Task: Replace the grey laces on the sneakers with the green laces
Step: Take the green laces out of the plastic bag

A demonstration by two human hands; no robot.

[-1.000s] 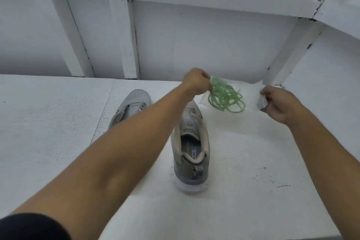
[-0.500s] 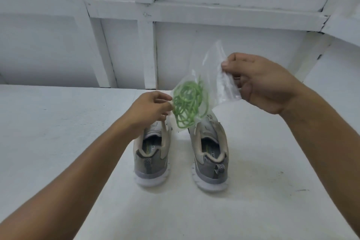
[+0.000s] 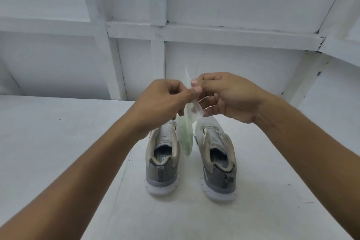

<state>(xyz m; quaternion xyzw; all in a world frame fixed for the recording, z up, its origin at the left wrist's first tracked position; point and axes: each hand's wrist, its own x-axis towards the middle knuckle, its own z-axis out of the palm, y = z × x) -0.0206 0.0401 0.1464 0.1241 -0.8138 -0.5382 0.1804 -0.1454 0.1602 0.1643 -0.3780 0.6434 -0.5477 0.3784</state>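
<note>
Once lower, left hand (image 3: 163,101) atop bag (image 3: 195,108).

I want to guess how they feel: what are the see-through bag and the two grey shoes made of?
The see-through bag looks like thin, glossy plastic film: green laces show through it, and it creases where the left hand and right hand pinch it. The grey sneakers look like matte fabric mesh, with smooth pale soles, perhaps rubber or foam.

Green laces (image 3: 186,138) are a blur inside the bag (image 3: 196,110)
</note>
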